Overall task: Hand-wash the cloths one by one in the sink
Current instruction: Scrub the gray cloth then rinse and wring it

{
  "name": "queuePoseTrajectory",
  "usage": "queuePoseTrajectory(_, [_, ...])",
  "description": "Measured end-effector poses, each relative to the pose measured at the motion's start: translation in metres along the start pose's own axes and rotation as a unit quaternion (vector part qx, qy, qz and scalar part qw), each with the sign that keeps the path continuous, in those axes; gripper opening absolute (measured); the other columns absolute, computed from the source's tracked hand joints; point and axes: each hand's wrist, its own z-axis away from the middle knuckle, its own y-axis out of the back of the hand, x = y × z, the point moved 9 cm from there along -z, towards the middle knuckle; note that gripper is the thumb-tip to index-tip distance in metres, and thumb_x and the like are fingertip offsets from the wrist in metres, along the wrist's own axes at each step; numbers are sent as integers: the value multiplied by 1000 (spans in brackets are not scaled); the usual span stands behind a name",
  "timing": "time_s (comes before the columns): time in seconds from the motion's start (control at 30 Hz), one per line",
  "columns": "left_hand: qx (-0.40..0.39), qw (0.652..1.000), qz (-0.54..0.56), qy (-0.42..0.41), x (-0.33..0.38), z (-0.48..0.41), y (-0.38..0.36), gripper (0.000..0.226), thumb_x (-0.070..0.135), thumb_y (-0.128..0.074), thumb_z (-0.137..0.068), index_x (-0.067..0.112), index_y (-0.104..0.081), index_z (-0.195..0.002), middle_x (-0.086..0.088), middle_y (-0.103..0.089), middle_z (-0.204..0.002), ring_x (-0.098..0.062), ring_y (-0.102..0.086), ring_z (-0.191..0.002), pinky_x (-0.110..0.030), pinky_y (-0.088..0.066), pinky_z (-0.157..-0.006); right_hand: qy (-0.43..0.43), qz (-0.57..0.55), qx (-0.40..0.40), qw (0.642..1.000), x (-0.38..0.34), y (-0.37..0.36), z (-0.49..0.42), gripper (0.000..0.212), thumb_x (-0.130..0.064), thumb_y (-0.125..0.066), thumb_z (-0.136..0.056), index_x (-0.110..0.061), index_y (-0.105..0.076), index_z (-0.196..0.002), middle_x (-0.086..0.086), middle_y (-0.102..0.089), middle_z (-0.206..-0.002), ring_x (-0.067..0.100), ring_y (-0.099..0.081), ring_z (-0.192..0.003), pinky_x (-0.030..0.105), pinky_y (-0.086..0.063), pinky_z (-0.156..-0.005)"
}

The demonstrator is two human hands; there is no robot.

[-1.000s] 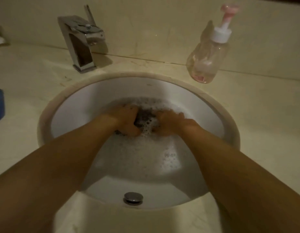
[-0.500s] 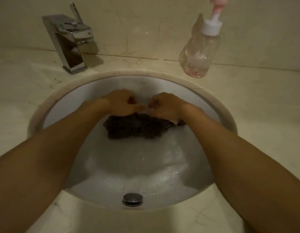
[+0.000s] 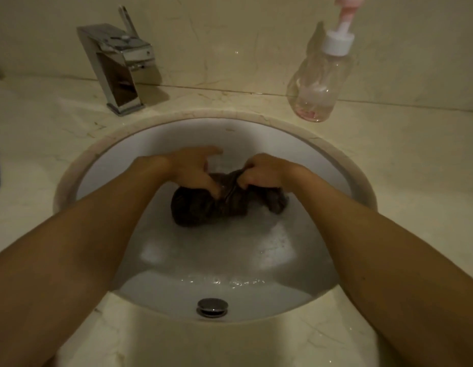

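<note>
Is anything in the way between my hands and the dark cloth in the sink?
Nothing visible is. The left hand and right hand both hold the cloth directly, down in the sink.

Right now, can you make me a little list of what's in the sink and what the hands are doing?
sink: round white basin holding soapy water
cloth: dark bunched wet cloth, partly in the water
left hand: grips the cloth
right hand: pinches the cloth
tap: square chrome tap, no water running
bottle: clear plastic pump bottle on the counter
</note>
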Motion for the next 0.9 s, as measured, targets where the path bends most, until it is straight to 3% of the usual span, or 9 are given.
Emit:
queuePoseTrajectory(0.07, [160, 986, -44, -30, 0, 1, 28, 91, 46, -79, -81, 29, -29, -154, -1, -48, -140, -23, -48, -127, -41, -39, -110, 13, 142, 97, 985, 0, 19, 1, 50, -34, -69, -90, -17, -56, -135, 11, -55, -136, 35, -56, -119, 53, -49, -103])
queuePoseTrajectory(0.13, [246, 967, -40, -59, 5, 6, 43, 64, 36, -73, -89, 24, -45, -145, -5, -55, -135, -27, -54, -123, -39, -45, -104, 80, 131, 169, 973, -12, 33, 5, 54, -34, -68, -91, -20, -53, -141, 8, -53, -141, 35, -54, -126, 50, -47, -104])
queuePoseTrajectory(0.2, [152, 985, -35, -79, 10, -3, 25, 58, 45, -75, -85, 25, -54, -136, 1, -59, -126, -25, -56, -118, -35, -45, -100, 129, 117, 67, 982, -17, 9, 1, 64, -38, -72, -88, -25, -49, -146, 5, -55, -139, 32, -54, -128, 41, -49, -102])
queuePoseTrajectory(0.27, [0, 993, -88, -79, 15, -8, -14, 81, 57, -82, -70, 31, -50, -140, 5, -54, -135, -24, -51, -126, -41, -43, -106, 89, 260, -54, 960, -5, -30, -3, 92, -43, -73, -85, -28, -24, -161, 5, -36, -158, 33, -39, -142, 46, -45, -107])
queuePoseTrajectory(0.33, [-44, 985, -158, -59, 14, -10, -29, 96, 52, -88, -64, 30, -42, -146, 2, -47, -144, -26, -46, -132, -45, -40, -111, 75, 348, -25, 934, -6, -35, -5, 97, -41, -72, -85, -26, -16, -163, 7, -28, -161, 34, -35, -144, 51, -45, -107])
queuePoseTrajectory(0.47, [-12, 996, -76, -37, 8, -12, -16, 50, 46, -79, -74, 23, -62, -114, 0, -66, -109, -26, -64, -105, -45, -51, -95, 78, 118, 43, 989, -23, -12, 2, 21, -24, -61, -93, -12, -65, -110, 6, -66, -97, 27, -67, -93, 32, -50, -69])
queuePoseTrajectory(0.53, [-13, 999, 13, -28, 9, -8, -10, 49, 57, -72, -69, 24, -66, -105, 3, -67, -102, -21, -65, -95, -44, -53, -94, 27, -28, 26, 999, -14, -4, 8, 18, -21, -54, -93, -11, -66, -84, 6, -66, -70, 23, -63, -62, 24, -43, -53])
queuePoseTrajectory(0.77, [262, 959, -35, -105, 2, -2, 40, 59, 38, -76, -85, 21, -53, -136, -5, -61, -127, -26, -58, -114, -34, -47, -96, 91, 139, 154, 974, -11, 24, 1, 49, -39, -65, -90, -20, -56, -135, 7, -58, -131, 32, -59, -117, 46, -51, -97])
queuePoseTrajectory(0.9, [28, 992, -86, -91, 8, -16, -10, 89, 70, -78, -64, 32, -48, -139, 2, -52, -137, -22, -52, -122, -42, -44, -105, 157, 151, -1, 976, -28, -13, -2, 77, -47, -71, -79, -30, -47, -151, 1, -54, -145, 24, -55, -128, 43, -48, -108])
